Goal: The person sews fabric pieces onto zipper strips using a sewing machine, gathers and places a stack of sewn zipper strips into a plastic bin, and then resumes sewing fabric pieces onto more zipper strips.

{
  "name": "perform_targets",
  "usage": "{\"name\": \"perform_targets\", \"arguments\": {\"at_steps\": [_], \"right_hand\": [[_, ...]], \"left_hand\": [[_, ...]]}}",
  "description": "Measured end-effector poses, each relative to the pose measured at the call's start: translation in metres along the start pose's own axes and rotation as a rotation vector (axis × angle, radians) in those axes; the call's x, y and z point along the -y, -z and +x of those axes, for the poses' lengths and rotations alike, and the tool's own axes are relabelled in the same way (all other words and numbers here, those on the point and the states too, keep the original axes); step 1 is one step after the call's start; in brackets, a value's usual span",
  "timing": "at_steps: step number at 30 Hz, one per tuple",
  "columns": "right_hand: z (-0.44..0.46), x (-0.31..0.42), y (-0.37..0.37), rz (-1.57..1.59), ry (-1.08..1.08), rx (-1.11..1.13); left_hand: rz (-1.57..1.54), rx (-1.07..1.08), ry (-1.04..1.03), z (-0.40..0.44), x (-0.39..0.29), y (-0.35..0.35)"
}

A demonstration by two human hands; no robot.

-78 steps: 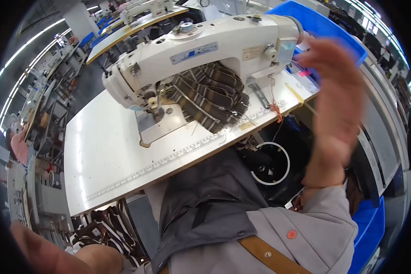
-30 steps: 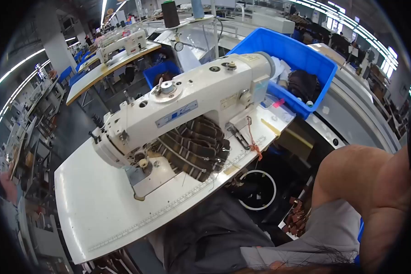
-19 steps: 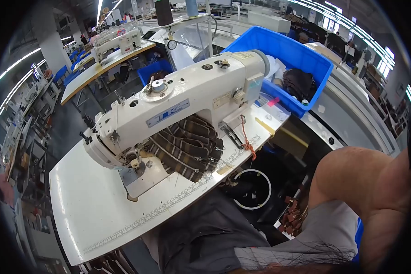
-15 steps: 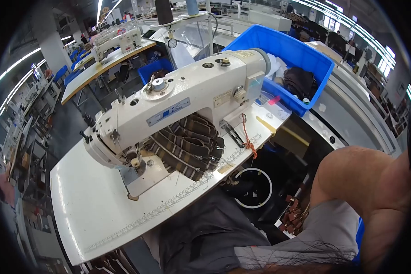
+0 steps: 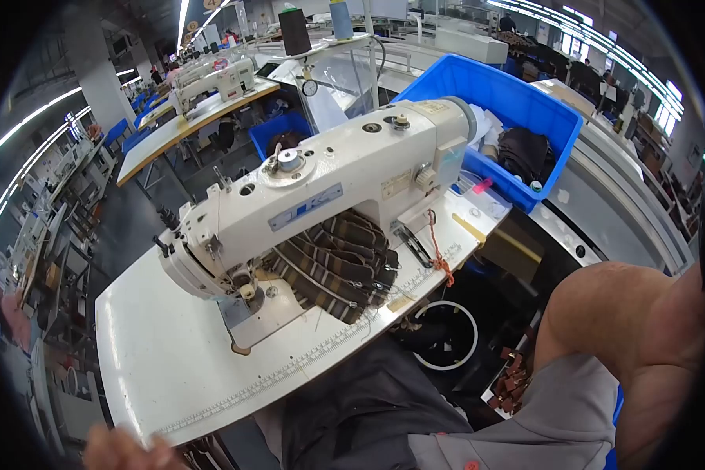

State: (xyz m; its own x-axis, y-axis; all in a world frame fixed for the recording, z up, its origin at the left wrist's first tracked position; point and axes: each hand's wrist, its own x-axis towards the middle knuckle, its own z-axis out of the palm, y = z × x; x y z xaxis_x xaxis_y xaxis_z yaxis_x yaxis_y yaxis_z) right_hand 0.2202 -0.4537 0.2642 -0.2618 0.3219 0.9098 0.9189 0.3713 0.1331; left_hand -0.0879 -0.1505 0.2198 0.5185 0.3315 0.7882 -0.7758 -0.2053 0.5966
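Note:
At the bottom left edge, my left hand (image 5: 129, 452) shows only in part, blurred, near the front left corner of the white sewing table (image 5: 164, 360). Its fingers are too smeared to read. My right arm is bent at the right side of the view, and its hand is out of sight. A white sewing machine (image 5: 329, 176) stands on the table. Under its arm lies a fanned stack of brown striped fabric pieces (image 5: 333, 266), with small shiny bits at their ends. Neither visible arm touches the fabric.
A blue bin (image 5: 552, 160) holding dark and white cloth stands behind the machine. Orange cord (image 5: 439, 254) hangs at the table's right edge. Below are a white ring (image 5: 475, 333) and several reddish-brown pieces (image 5: 511, 384). Thread cones (image 5: 295, 33) stand at the back.
My left hand has come into view at the bottom left. The whole scene has shifted slightly right and down with my head. The fabric stack stays under the machine.

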Motion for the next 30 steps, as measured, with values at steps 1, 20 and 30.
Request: {"name": "perform_targets", "arguments": {"at_steps": [1, 20, 30], "right_hand": [[0.000, -0.002, -0.001, 0.000, 0.006, 0.001], [0.003, -0.022, -0.029, 0.084, 0.012, 0.027], [0.007, -0.026, -0.044, 0.110, -0.008, 0.013]], "left_hand": [[-0.071, -0.088, 0.290, 0.006, 0.024, -0.005], [-0.202, 0.144, 0.479, -0.007, 0.044, -0.002], [-0.101, 0.150, 0.393, -0.002, 0.030, 0.014]]}}
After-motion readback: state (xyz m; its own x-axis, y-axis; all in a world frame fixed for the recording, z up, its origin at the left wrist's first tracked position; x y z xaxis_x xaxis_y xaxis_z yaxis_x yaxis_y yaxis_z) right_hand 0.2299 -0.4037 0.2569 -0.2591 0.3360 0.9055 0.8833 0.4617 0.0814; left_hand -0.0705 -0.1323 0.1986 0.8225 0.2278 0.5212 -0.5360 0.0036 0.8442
